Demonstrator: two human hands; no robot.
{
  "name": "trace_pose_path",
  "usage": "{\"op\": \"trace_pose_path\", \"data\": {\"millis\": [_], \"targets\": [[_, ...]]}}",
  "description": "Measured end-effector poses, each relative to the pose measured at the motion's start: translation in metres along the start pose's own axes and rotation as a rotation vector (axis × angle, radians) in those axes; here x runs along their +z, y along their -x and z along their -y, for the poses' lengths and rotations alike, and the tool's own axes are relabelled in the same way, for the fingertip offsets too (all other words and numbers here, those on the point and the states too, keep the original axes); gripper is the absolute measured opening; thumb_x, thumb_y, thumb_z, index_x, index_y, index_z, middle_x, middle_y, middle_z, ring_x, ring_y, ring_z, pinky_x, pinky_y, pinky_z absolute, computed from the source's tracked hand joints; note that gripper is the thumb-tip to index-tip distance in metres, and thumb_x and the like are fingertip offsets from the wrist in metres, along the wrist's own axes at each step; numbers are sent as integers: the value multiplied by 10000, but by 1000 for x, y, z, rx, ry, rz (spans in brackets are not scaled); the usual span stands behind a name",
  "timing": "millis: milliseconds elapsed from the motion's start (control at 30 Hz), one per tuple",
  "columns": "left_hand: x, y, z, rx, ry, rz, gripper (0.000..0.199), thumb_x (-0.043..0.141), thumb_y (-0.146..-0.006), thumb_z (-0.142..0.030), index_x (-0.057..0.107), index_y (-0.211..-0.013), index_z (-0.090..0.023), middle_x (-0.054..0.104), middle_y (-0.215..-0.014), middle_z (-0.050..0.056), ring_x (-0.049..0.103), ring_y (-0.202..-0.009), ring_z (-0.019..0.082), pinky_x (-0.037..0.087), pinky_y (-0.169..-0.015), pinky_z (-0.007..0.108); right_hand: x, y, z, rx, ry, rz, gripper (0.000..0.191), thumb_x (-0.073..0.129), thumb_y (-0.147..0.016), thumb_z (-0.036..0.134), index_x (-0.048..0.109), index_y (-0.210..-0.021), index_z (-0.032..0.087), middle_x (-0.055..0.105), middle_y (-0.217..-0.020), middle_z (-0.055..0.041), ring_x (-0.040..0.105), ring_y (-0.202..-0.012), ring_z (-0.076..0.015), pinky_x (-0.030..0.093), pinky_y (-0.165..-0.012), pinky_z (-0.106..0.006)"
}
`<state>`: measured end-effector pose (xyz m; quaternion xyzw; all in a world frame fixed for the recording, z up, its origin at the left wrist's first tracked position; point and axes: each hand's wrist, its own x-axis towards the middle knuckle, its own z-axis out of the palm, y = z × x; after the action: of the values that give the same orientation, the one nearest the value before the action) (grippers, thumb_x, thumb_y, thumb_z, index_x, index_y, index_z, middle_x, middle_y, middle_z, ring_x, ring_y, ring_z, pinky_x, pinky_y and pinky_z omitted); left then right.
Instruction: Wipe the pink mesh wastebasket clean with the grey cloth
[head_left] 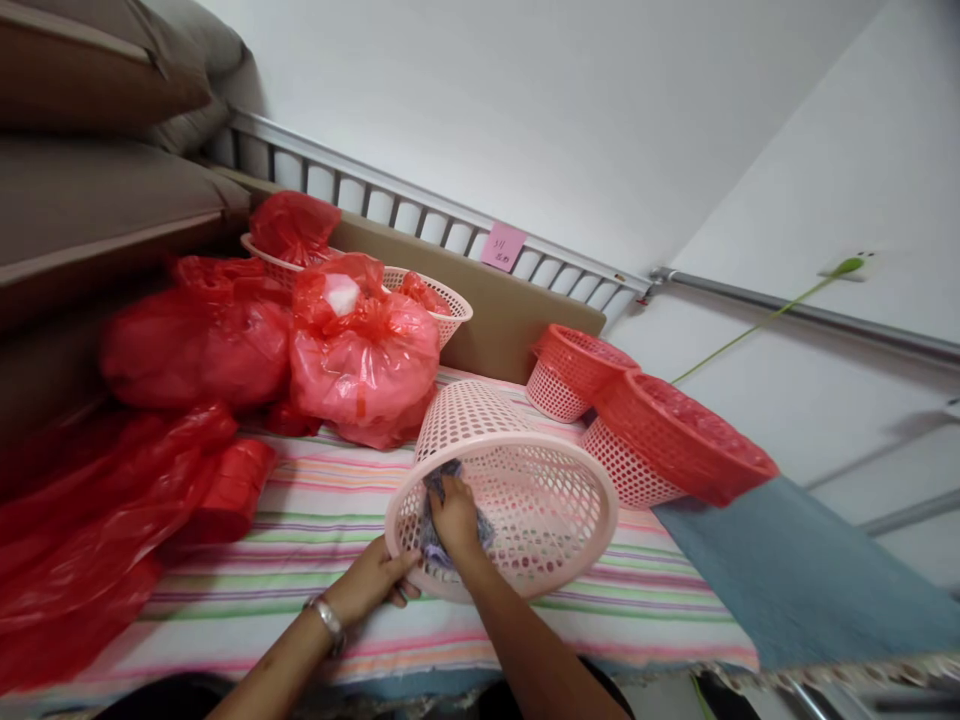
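Observation:
A pale pink perforated plastic basket [480, 408] lies on its side on a striped sheet, its mouth facing me. My left hand [373, 585], with a silver bracelet at the wrist, grips the basket's rim at the lower left, thumb over the edge. Inside the mouth, my right hand [456, 518] is closed on a crumpled grey-purple cloth [435, 548] pressed to the left inner wall. Part of the cloth is hidden under the fingers.
Two pink baskets lined with red bags [574, 360] stand at the right. Tied red plastic bags [365, 375] fill the left, near a red roll of bags [238, 488]. Behind are more baskets [459, 305] and a railing [352, 193] with a pink note [502, 247]. Brown cushions [105, 200] rise at left.

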<state>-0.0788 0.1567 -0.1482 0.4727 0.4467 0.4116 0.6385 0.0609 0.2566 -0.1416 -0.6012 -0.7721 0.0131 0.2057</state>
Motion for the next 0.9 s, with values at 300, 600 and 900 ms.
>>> {"op": "trace_pose_path", "data": {"millis": [300,600,900], "targets": [[0,3,-4,5,9,-57,673,571,-742,-591,458,-1231,-142,717,-735,54,649,-519,162,526,-471,255,-8,100,13,-175,-130,-122,362,481,-773,136,565,-1119,202,574,-1112,-89,512,-1049,-228,399,-931,-383],[6,12,1,-44,6,-47,666,511,-727,-668,563,-1088,-110,645,-467,12,630,-433,169,514,-457,258,-10,63,16,-65,-75,-41,417,444,-746,111,590,-1131,181,603,-1071,-107,536,-1009,-247,417,-891,-361],[6,15,2,-58,18,-43,652,498,-726,-677,602,-994,-92,655,-455,34,631,-421,166,512,-456,256,16,-37,5,-11,35,-14,342,396,-837,168,607,-1105,145,622,-1081,-131,548,-1013,-240,380,-896,-350]]}}
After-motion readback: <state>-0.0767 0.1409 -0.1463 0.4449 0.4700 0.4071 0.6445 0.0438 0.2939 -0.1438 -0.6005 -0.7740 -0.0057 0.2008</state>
